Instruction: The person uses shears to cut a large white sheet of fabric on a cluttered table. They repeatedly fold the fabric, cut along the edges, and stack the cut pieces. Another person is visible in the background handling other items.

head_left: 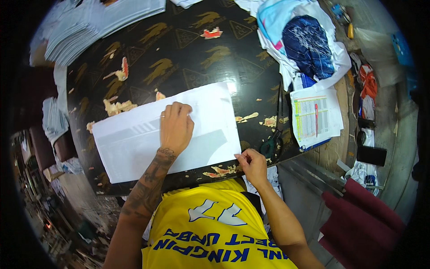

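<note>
So, a person in a yellow shirt is standing or sitting at a black bench, I can't tell which, and a large white sheet is lying flat on the near part of it, slanting a little so that its right end is reaching farther across. Pale grey shapes are showing on the sheet. The left hand is resting on the sheet around its middle, fingers curling under; whether they are gripping anything, I can't tell from where I'm watching. The right hand is pinching the near right corner of the sheet between thumb and finger, right by the bench's near edge.

Just beyond that hand, dark-handled scissors are lying on the bench, their blades pointing away from the person. To the right of them, printed papers are sitting near the bench's edge, with a red pen lying on top. Farther back, a dark blue bundle is resting on white cloth. Over at the far left, pale stacked sheets are fanning out along the bench's edge.
</note>
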Demonstrator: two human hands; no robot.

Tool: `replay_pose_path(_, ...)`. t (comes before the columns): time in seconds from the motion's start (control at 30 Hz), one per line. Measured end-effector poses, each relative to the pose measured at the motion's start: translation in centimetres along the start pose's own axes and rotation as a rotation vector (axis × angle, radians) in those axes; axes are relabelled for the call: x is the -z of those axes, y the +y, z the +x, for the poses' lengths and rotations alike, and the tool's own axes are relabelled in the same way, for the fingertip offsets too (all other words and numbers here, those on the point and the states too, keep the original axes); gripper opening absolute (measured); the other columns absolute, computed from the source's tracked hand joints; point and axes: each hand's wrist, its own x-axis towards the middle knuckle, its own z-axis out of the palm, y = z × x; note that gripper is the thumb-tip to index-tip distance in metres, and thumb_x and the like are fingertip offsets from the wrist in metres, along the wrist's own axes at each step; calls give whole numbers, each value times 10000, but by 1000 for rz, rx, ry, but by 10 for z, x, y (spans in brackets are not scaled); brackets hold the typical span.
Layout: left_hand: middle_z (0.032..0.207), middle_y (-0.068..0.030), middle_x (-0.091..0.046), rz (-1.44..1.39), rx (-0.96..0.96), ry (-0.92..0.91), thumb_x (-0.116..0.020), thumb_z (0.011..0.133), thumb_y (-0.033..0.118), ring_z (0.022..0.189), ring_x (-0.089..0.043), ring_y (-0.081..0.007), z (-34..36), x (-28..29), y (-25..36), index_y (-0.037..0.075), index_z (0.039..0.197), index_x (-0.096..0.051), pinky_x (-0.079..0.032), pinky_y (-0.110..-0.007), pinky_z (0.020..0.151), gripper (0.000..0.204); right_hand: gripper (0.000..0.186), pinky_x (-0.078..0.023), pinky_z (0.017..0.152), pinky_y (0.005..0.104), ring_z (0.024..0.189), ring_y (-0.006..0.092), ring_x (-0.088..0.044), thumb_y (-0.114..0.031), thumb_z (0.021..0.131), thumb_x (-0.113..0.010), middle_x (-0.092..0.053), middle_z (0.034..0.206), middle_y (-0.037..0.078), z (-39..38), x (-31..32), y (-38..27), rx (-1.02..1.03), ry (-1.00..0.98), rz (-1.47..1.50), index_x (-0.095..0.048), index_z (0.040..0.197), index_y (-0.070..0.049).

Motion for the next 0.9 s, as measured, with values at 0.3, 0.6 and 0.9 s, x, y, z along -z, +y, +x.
replay_pose_path(0.3,1206,-167,-640,88,365,380,-686,995,126,1156,-594,-384,-149,58,-89,76,1239,-702,-455,-511,993,249,277,-505,646,423,644,316,-610,-195,904,-856,-614,720,110,6,5,-39,59,105,-166,-670,1007,-17)
replay_pose_path(0.6,1126,-144,-631,200,398,495,-740,953,128,1059,-616,-358,-157,116,-255,82,1096,-672,-487,-502,922,165,320,-536,943,469,1115,375,-628,-26,907,-714,-651,1150,148,70,-88,-151,604,-17,-575,-682,1219,-89)
replay_pose_path(0.9,883,-77,-656,-88,867,479,-814,940,195,871,-619,-264,-332,118,-224,36,927,-699,-480,-419,836,197,336,-494,599,265,708,116,-688,-399,1023,-789,-754,916,20,-43,-87,-90,-468,-419,263,-735,1033,-67)
